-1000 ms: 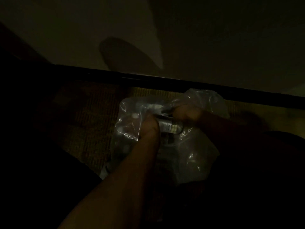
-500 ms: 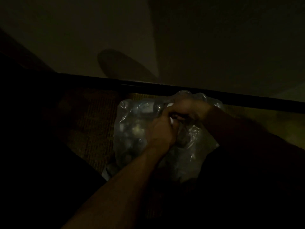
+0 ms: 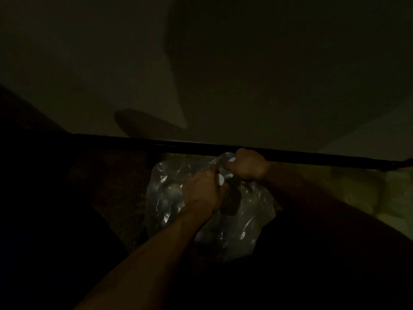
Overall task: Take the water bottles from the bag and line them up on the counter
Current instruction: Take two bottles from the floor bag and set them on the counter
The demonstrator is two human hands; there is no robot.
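From the head camera, the only view, you are looking down in very dim light at a clear plastic bag [image 3: 207, 211] sitting low in front of you, below a dark horizontal edge [image 3: 290, 155]. Your left hand [image 3: 201, 191] is curled tight on the gathered plastic at the bag's mouth. Your right hand [image 3: 247, 166], just beside it and slightly higher, is also closed in a fist on the bag's top. The two hands are almost touching.

The water bottles [image 3: 169, 193] are inside the bag; only faint pale shapes show through the film, so I cannot tell how many.

The risk: pull the mouth apart too hard and the thin film may tear, spilling bottles out. In this darkness you could also grab plastic instead of a bottle.
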